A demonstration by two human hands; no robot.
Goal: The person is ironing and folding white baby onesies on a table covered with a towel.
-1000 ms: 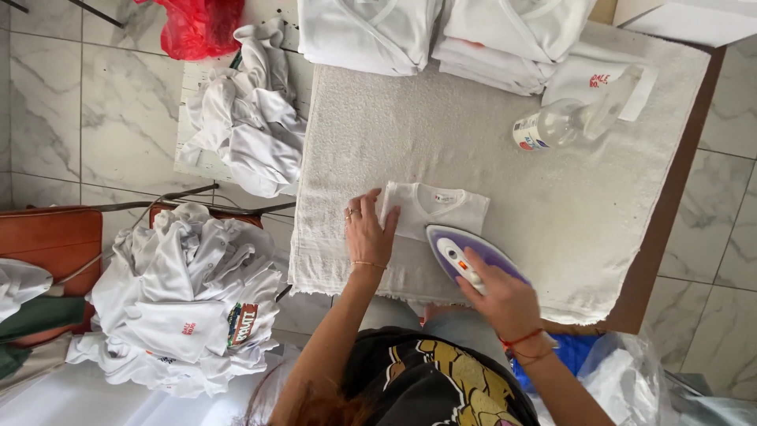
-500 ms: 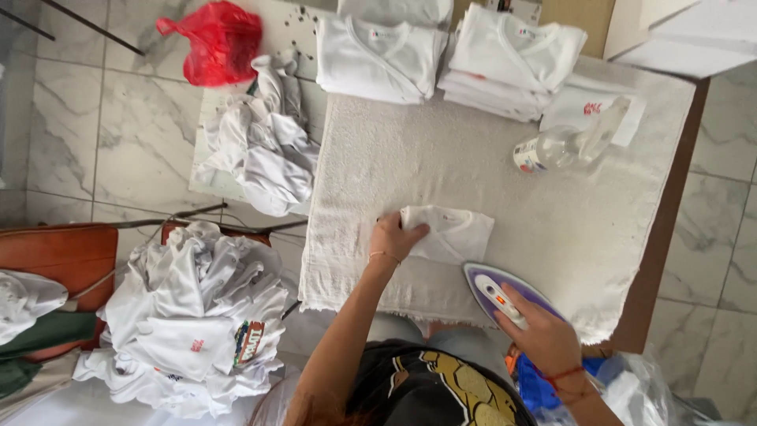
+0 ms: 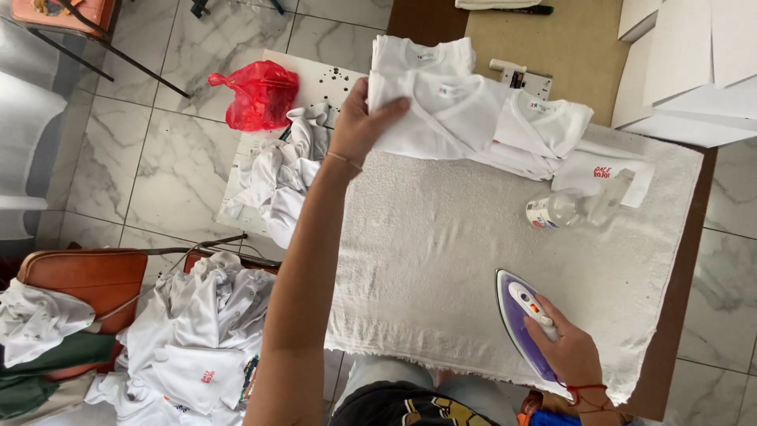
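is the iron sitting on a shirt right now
No, the purple iron under the right hand rests on the bare towel cover.

The floor (image 3: 118, 158) is pale marble tile with grey veins and thin dark joints, bright under even daylight. A brown wooden worktop (image 3: 678, 331) runs from near to far on the right, covered by a rough off-white towel (image 3: 441, 260). At the far right stand white cardboard boxes (image 3: 694, 63). On the left, near, a brown leather chair seat (image 3: 79, 276) carries crumpled clothes. A red plastic bag (image 3: 260, 95) sits on the floor beside a low white board (image 3: 323, 83) speckled with dark spots. Thin black metal legs (image 3: 95, 47) cross the far left corner.
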